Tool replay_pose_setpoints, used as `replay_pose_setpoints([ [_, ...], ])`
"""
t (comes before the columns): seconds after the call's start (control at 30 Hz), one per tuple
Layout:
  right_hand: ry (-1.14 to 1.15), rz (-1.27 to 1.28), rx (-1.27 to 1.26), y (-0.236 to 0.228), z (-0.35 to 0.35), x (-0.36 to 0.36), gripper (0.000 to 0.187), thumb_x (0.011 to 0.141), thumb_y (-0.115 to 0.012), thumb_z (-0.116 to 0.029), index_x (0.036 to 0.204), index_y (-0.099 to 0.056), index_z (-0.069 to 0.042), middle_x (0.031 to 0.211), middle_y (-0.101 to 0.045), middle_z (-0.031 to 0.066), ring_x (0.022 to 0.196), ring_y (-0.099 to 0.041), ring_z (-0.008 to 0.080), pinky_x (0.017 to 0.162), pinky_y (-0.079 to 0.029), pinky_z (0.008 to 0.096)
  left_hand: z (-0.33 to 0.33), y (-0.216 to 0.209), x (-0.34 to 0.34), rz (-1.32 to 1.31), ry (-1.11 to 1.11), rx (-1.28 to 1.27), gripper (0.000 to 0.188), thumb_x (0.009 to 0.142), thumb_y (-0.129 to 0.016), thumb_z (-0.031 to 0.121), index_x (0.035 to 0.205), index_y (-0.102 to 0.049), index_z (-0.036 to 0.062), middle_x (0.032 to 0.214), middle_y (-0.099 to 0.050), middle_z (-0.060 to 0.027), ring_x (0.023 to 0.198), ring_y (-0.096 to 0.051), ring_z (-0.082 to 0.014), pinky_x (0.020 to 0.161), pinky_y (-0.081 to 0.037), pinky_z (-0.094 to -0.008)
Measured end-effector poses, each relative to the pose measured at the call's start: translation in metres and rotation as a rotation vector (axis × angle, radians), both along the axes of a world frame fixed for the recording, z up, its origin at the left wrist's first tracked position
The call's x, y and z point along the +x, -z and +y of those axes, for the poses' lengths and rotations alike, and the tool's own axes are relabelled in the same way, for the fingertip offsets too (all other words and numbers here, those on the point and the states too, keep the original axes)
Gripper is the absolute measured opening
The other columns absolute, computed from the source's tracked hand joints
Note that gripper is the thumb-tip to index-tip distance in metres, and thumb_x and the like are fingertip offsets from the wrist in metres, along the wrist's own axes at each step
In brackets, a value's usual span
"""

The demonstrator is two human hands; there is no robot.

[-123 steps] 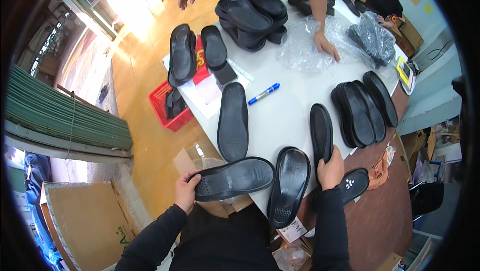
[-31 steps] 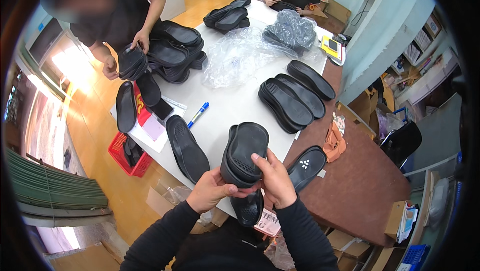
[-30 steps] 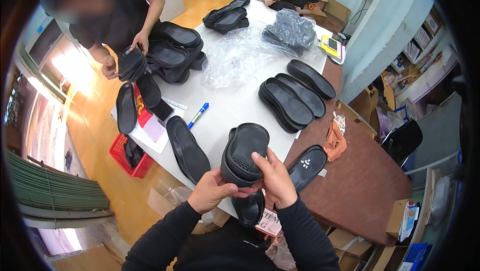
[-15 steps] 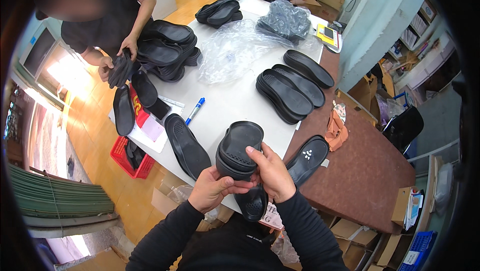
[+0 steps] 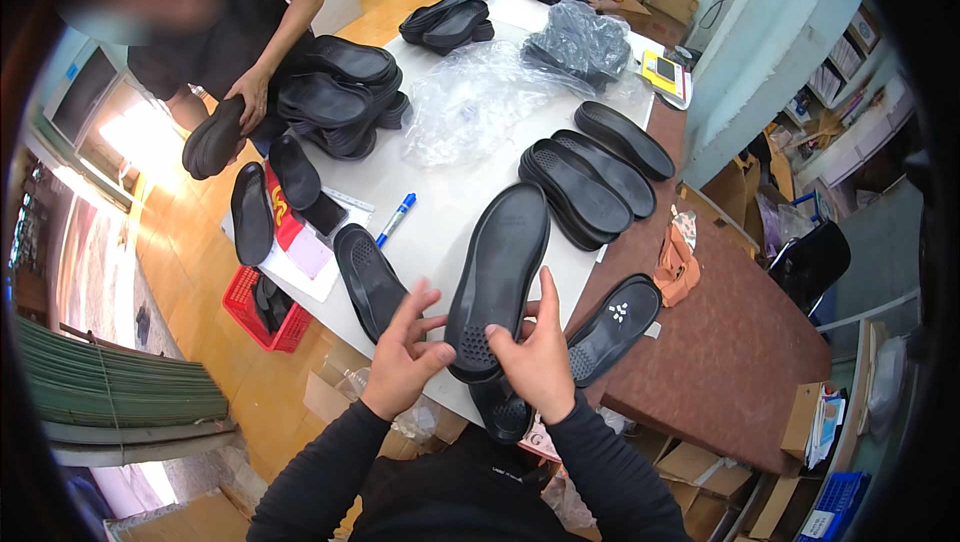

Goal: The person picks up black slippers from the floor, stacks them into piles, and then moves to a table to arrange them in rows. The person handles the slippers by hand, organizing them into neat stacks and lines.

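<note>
A black shoe sole [image 5: 505,252] is held up over the near table edge, its long inner face toward me and its dimpled end lowest. Gripping that lower end, my right hand [image 5: 535,352] has its thumb on the face and its fingers along the right side. My left hand [image 5: 402,357] is open beside the left edge, fingers spread; whether a fingertip touches is unclear. Below, another sole [image 5: 502,410] is partly hidden by the held one. One sole [image 5: 368,277] lies left of my hands, and a sole with white marks [image 5: 618,322] lies to the right.
Several soles [image 5: 580,192] lie at the table's right, with a stack [image 5: 340,92] at the left. Clear plastic bags [image 5: 465,107], a blue marker [image 5: 397,220] and an orange item [image 5: 678,267] share the tabletop. A red basket [image 5: 265,317] stands lower left. Two other people are at the table.
The held sole has swung from tilted and foreshortened to showing its full length. My left hand has come off it and spread its fingers. The person at left has turned their soles.
</note>
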State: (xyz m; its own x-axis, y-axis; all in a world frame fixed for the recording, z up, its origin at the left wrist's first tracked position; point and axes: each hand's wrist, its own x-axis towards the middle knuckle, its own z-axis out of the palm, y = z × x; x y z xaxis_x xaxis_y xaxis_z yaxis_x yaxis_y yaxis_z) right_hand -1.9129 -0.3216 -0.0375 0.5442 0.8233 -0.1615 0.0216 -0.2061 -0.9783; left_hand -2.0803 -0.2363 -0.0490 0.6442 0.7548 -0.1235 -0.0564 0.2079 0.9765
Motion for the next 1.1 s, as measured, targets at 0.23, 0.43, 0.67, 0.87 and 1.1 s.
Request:
replay_pose_setpoints([
  [0.23,-0.128,-0.468,0.16,0.01,-0.014,-0.025,0.066,0.083,-0.075,-0.018,0.137,-0.047,0.008,0.116,-0.053,0.0203,0.106,-0.057,0.0339,0.089,-0.047,0.0375,-0.011,0.009,-0.004,0.003,0.258,-0.015,0.068,0.082,-0.081,0.022,0.14,-0.051,0.0013,0.142,-0.047,-0.0093,0.126,-0.05,-0.0205,0.103,-0.045,-0.0376],
  [0.43,-0.195,-0.424,0.245,0.02,-0.024,-0.019,0.046,0.085,-0.072,-0.015,0.126,-0.061,0.004,0.126,-0.053,0.0218,0.115,-0.056,0.0365,0.098,-0.045,0.0408,-0.029,0.03,-0.01,-0.141,0.07,-0.145,0.037,0.097,-0.065,0.021,0.125,-0.063,-0.0035,0.141,-0.048,-0.0093,0.128,-0.047,-0.0189,0.106,-0.038,-0.0316],
  [0.67,-0.21,0.407,0.141,0.017,-0.025,-0.027,0.059,0.091,-0.066,-0.007,0.145,-0.042,-0.001,0.142,-0.045,0.0204,0.122,-0.054,0.0248,0.102,-0.045,0.0362,-0.03,0.034,-0.01,-0.224,0.009,-0.143,0.03,0.098,-0.063,0.018,0.117,-0.068,-0.0051,0.148,-0.045,-0.0161,0.133,-0.045,-0.0214,0.105,-0.038,-0.0316],
  [0.87,-0.146,0.438,0.248,0.028,-0.024,-0.02,0.061,0.095,-0.064,-0.01,0.147,-0.036,0.002,0.143,-0.045,0.0189,0.118,-0.056,0.0195,0.099,-0.047,0.0319,-0.021,0.017,-0.005,-0.123,0.025,-0.147,0.027,0.098,-0.062,0.014,0.114,-0.068,-0.0064,0.146,-0.048,-0.0173,0.124,-0.053,-0.0205,0.102,-0.043,-0.0311],
  [1.1,-0.133,0.496,0.119,0.019,-0.019,-0.01,0.053,0.101,-0.056,-0.02,0.146,-0.041,0.004,0.129,-0.059,0.0133,0.109,-0.061,0.0144,0.094,-0.047,0.0236,-0.016,-0.019,0.011,0.09,-0.023,-0.371,0.037,0.103,-0.054,0.029,0.105,-0.071,-0.0042,0.108,-0.068,-0.0058,0.094,-0.064,-0.0127,0.084,-0.054,-0.0308],
])
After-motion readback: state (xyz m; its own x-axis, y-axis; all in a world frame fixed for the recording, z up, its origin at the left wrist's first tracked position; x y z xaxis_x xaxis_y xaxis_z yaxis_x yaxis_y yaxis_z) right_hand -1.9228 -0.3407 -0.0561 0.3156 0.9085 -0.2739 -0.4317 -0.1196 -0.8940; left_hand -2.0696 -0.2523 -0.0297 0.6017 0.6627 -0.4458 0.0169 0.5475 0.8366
